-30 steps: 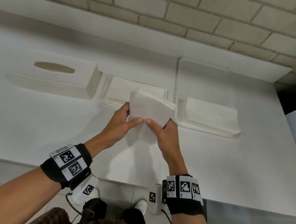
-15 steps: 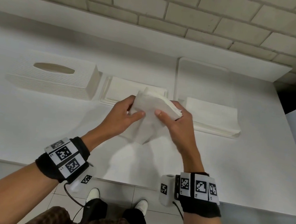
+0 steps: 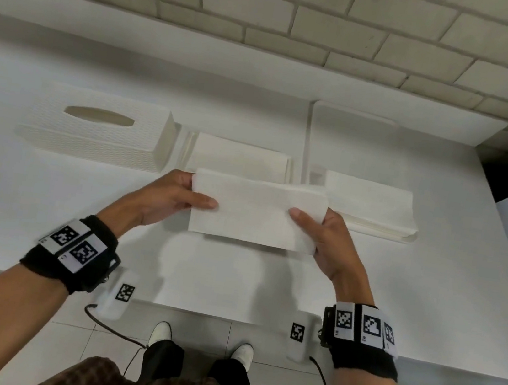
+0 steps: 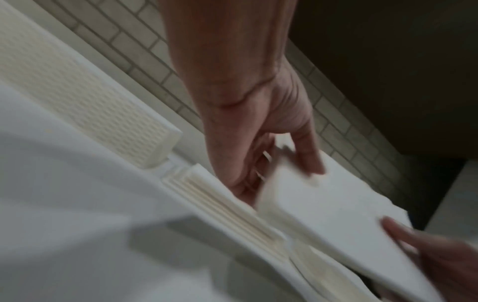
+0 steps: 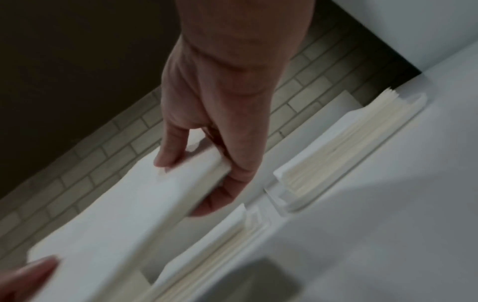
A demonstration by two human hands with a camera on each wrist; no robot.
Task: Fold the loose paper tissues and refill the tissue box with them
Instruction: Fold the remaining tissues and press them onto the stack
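A folded white tissue (image 3: 256, 214) is stretched flat and wide above the table, held at both short ends. My left hand (image 3: 176, 197) pinches its left end (image 4: 289, 179), thumb on top and fingers under. My right hand (image 3: 322, 232) pinches the right end (image 5: 196, 169) the same way. The white textured tissue box cover (image 3: 96, 132) with its oval slot lies at the back left. Beside it a stack of folded tissues (image 3: 238, 158) rests in the box base. A second stack of tissues (image 3: 369, 203) lies on a tray at the right.
The white tray (image 3: 350, 134) reaches back toward the raised ledge and brick wall (image 3: 273, 7). The table's front edge (image 3: 195, 310) runs just below my wrists, with tiled floor, my feet and cables beneath. A dark gap opens past the table's right corner.
The tissue was bunched between my two hands close together; now my hands have spread apart and it is pulled out into a flat wide rectangle.
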